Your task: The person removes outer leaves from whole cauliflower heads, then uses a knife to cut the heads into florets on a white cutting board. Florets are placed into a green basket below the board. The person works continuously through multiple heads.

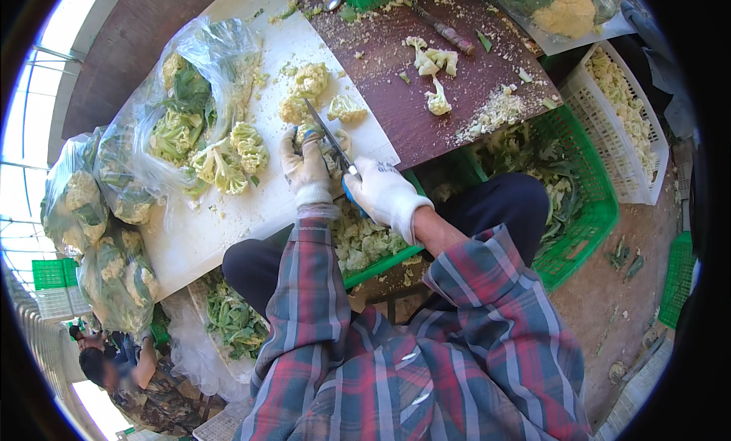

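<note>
My right hand [381, 191], in a white knit glove, grips a knife [326, 131] whose blade points up and to the left. My left hand [304, 165], gloved as well, is closed around a cauliflower piece [330, 158] just left of the blade. The fingers partly hide that piece. Beyond the fingertips, cauliflower florets [308, 82] rest on the white board [240, 212], and a smaller floret [346, 108] lies right of the knife. More cut florets [231, 161] sit left of my left hand, at the mouth of a clear plastic bag [214, 38].
Bagged cauliflowers [117, 272] crowd the board's left edge. A green crate [599, 212] of leaves stands right of my knee, near a white crate [657, 172] of florets. Between my legs are florets [365, 244] in a green crate. Another person [143, 384] is at lower left.
</note>
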Demonstrator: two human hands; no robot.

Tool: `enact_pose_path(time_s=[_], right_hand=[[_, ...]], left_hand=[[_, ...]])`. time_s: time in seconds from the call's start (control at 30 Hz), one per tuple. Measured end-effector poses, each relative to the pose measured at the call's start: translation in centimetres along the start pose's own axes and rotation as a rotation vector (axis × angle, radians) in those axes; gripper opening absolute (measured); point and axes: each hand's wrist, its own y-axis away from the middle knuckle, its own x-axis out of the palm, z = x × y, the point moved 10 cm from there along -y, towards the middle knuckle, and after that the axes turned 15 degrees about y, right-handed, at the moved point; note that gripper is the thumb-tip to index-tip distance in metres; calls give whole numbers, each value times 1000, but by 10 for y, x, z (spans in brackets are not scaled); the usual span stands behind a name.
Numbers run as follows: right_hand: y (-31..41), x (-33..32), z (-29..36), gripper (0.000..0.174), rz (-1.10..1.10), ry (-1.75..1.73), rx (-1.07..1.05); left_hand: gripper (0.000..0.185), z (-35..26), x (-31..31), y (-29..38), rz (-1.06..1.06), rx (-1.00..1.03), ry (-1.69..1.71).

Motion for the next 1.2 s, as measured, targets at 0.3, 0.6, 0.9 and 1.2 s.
enact_pose_path(time_s=[0.3, 0.6, 0.9, 1.2], right_hand=[[59, -78, -53, 38, -125, 80, -78], [47, -101, -79, 24, -176, -365, 271], [-46, -45, 0, 25, 36, -394, 97], [-15, -53, -19, 30, -3, -644, 219]], left_hand=[[40, 16, -24, -10, -110, 64, 109], [69, -77, 41, 50, 31, 758, -643], [70, -57, 67, -65, 151, 397, -1354], [92, -86, -77, -65, -138, 267, -1238]])
